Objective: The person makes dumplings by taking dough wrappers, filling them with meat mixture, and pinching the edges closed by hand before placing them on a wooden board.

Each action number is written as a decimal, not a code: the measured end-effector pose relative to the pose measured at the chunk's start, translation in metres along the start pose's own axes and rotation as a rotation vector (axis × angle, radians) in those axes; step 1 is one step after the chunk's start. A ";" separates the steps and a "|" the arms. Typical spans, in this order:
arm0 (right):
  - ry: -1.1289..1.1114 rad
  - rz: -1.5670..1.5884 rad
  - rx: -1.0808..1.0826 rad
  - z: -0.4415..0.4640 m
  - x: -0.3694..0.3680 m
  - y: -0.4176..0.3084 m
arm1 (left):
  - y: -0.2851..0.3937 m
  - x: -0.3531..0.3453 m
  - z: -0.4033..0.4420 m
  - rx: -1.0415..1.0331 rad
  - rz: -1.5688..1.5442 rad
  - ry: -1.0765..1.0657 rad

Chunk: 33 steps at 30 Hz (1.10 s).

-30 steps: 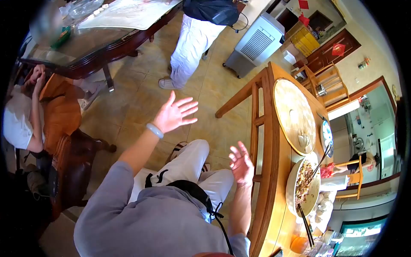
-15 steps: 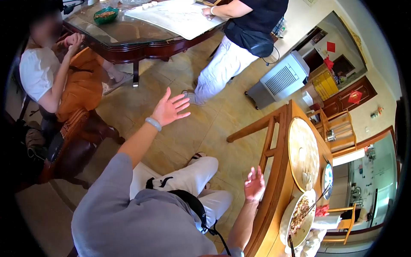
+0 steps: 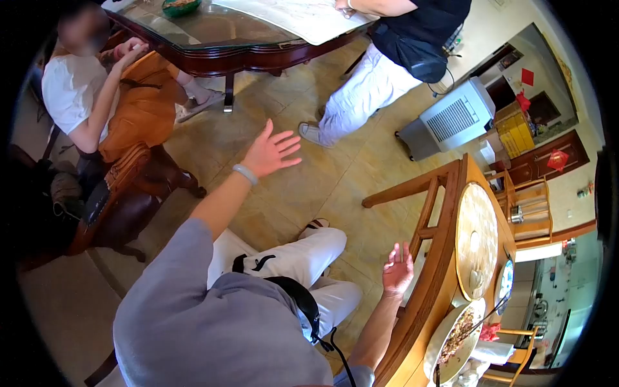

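My left hand (image 3: pixel 274 152) is stretched out over the tiled floor, palm up, fingers spread, with a pale bangle (image 3: pixel 245 174) on the wrist. Nothing is in it. My right hand (image 3: pixel 398 269) is raised palm up beside the wooden table (image 3: pixel 412 316), fingers apart and holding nothing. On that table lies a round floured board (image 3: pixel 476 235) with a small lump of dough (image 3: pixel 476 281) near its closer end. Next to the board stands a large bowl (image 3: pixel 433 348) of chopped filling (image 3: pixel 459 332), with chopsticks (image 3: pixel 489 311) across it.
A seated person (image 3: pixel 74 97) is at the left in an armchair (image 3: pixel 122 213). Another person (image 3: pixel 367 97) stands at the dark glass-topped table (image 3: pixel 213 61), which bears a white sheet (image 3: pixel 290 16) and a green bowl (image 3: pixel 180 8). An air cooler (image 3: pixel 451 119) stands beyond.
My view has shifted, so the surroundings sit further right in the picture. Both hands stay outstretched, holding nothing. The seated person's hands have moved slightly.
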State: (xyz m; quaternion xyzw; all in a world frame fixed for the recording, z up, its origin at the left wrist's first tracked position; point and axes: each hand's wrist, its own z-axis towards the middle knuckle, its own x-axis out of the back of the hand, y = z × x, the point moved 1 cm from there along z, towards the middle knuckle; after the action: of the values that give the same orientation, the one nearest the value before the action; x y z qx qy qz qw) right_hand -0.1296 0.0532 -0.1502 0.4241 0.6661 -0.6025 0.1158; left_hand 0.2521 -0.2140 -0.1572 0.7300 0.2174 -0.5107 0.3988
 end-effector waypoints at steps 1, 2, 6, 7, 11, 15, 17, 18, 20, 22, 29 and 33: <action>-0.008 -0.005 -0.001 0.002 -0.002 0.000 | 0.001 0.000 0.001 -0.006 0.008 0.004; -0.002 -0.004 -0.011 0.003 -0.002 0.000 | 0.002 0.002 0.000 -0.008 0.005 0.006; 0.021 -0.003 -0.028 0.009 0.002 0.002 | 0.005 0.008 0.000 -0.012 0.012 0.021; 0.012 -0.002 -0.030 0.009 0.002 0.003 | 0.005 0.010 0.000 -0.010 0.016 0.029; 0.003 -0.014 -0.032 0.011 0.003 0.005 | 0.006 0.010 -0.001 -0.015 0.028 0.048; 0.018 -0.026 -0.037 0.012 0.000 0.004 | 0.007 0.007 -0.001 -0.031 0.035 0.056; 0.030 -0.028 -0.038 0.012 0.000 0.004 | 0.007 0.007 -0.001 -0.040 0.039 0.057; 0.039 -0.026 -0.038 0.013 0.001 0.004 | 0.007 0.008 0.000 -0.045 0.045 0.057; 0.035 -0.005 -0.049 0.016 0.005 0.004 | 0.008 0.010 0.002 -0.046 0.046 0.055; 0.011 0.028 -0.068 0.017 0.010 0.003 | 0.008 0.014 0.004 -0.038 0.030 0.050; 0.005 0.012 -0.061 0.019 0.010 0.005 | 0.006 0.017 -0.001 -0.042 0.033 0.106; 0.003 -0.006 -0.052 0.014 0.014 0.006 | -0.003 0.025 -0.005 0.001 0.008 0.175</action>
State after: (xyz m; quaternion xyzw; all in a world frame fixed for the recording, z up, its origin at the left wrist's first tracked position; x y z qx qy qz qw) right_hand -0.1388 0.0461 -0.1669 0.4199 0.6831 -0.5845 0.1238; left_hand 0.2623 -0.2103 -0.1806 0.7730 0.2482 -0.4435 0.3798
